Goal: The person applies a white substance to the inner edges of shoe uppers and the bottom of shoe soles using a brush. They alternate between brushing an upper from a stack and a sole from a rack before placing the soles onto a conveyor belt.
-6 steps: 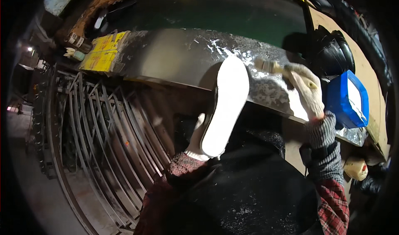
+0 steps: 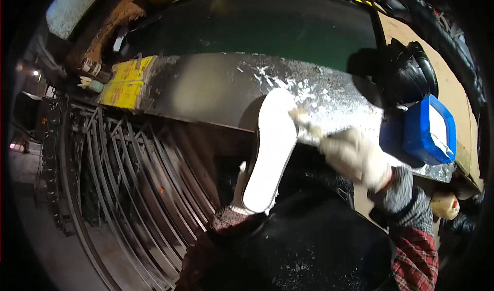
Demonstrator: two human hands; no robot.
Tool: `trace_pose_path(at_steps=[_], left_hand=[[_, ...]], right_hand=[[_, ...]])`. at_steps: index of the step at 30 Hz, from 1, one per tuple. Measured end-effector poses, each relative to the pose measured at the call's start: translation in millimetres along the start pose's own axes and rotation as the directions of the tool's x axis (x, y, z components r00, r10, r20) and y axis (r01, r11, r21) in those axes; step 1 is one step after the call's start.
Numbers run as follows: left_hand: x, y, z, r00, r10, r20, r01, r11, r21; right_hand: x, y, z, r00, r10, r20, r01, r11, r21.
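Note:
A white shoe sole (image 2: 275, 147) is held face up, toe end away from me, with a dark edge along its left side. My gloved left hand (image 2: 241, 188) grips it from below near the heel; only the thumb and part of the palm show, and the other fingers are hidden. In my gloved right hand (image 2: 357, 157), blurred by motion, is a brush (image 2: 309, 123) whose bristles meet the sole's right edge near the toe. To the right of that hand stands a blue container (image 2: 429, 131) with white stuff inside.
Ahead lies a metal-edged bench (image 2: 206, 95) smeared with white, a dark green surface (image 2: 267, 23) behind it. Black shoe-like pieces (image 2: 409, 69) sit at its right. Metal rack bars (image 2: 128, 172) stand at lower left. Yellow card (image 2: 123, 82) covers the bench's left corner.
My right hand has brought the brush left and toward me, from above the bench onto the sole's edge. The sole appears slightly lower and further left in view.

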State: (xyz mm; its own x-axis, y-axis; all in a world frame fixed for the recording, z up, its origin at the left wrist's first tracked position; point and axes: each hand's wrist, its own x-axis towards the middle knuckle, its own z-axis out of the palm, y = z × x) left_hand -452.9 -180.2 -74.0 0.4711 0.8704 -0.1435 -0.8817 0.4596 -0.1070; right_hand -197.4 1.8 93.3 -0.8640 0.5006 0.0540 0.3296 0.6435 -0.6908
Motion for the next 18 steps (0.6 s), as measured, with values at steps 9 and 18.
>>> trace_pose_path(at_steps=[9,18], left_hand=[[60,102,112,0.778,0.465,-0.423,-0.331,0.875,0.353],[195,127,161,0.788,0.554,0.268,-0.564,0.473,0.678]], right_hand=[[-48,-5,-26,0.825,-0.315,-0.469,0.204,0.94,-0.272],[-222,55,-65,0.102,-0.002,-0.995,-0.342,0.939,-0.037]])
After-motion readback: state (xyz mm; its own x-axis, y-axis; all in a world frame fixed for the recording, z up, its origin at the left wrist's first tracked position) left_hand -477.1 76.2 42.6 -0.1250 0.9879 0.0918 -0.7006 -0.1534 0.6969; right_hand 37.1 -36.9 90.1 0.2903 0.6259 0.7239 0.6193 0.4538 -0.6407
